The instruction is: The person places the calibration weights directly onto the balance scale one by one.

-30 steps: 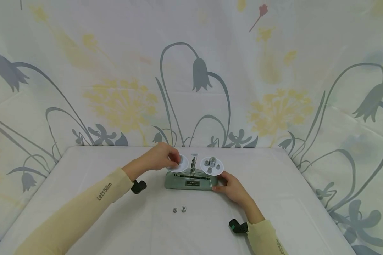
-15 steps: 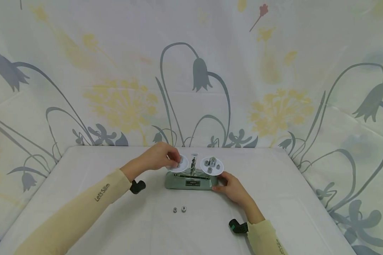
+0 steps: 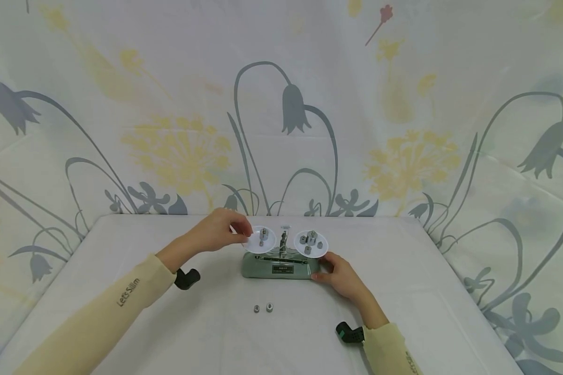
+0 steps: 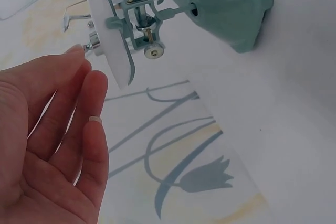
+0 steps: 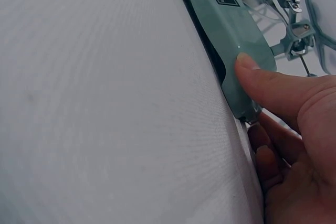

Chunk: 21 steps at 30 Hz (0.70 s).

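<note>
A green balance scale [image 3: 280, 267] with two white pans stands on the table. Beside the left pan [image 3: 253, 244] is my left hand [image 3: 222, 229], its fingers loosely bent and holding nothing. In the left wrist view, the fingertips [image 4: 79, 53] overlap the pan's near side. A larger metal weight [image 3: 264, 234] and a smaller weight [image 3: 261, 242] rest in that pan. My right hand [image 3: 340, 276] grips the right end of the scale's base [image 5: 236, 40], thumb on the front and the other fingers behind. The right pan [image 3: 325, 250] bears a big weight [image 3: 311, 238] with several small ones around it.
Two small metal weights, a smaller one [image 3: 256, 309] and a bigger one [image 3: 269, 307], stand on the white table [image 3: 206, 333] in front of the scale. A flower-printed cloth [image 3: 281, 156] hangs behind the table's far edge.
My left hand has let go of the smaller weight in the left pan and drawn back to the left, uncovering both weights there. The right hand keeps its grip on the base.
</note>
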Available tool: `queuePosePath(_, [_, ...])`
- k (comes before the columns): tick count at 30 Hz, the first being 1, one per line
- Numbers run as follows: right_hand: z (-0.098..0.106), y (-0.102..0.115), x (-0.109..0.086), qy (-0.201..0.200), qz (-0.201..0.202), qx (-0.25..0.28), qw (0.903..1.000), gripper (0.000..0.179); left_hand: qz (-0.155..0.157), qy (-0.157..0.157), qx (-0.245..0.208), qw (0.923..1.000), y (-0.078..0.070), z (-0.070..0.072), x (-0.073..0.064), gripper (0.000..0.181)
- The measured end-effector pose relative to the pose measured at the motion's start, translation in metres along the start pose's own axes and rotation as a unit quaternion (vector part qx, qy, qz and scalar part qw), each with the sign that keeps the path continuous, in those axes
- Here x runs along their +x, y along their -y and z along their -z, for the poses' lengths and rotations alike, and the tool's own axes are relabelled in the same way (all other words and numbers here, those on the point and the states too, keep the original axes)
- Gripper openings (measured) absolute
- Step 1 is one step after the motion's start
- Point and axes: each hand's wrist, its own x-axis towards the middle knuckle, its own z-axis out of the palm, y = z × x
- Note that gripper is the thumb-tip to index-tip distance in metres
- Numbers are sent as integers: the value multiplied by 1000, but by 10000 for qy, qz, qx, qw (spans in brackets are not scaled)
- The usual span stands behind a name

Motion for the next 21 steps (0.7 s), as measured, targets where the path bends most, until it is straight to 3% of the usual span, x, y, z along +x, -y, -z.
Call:
queuePosePath(9, [1, 0, 0, 13, -58, 3, 10000, 53, 71, -81, -125, 9999, 8, 6, -19, 8])
queuePosePath(21, [0, 0, 0, -24, 44, -14, 10000, 52, 131, 79, -145, 9998, 23, -5, -42, 8])
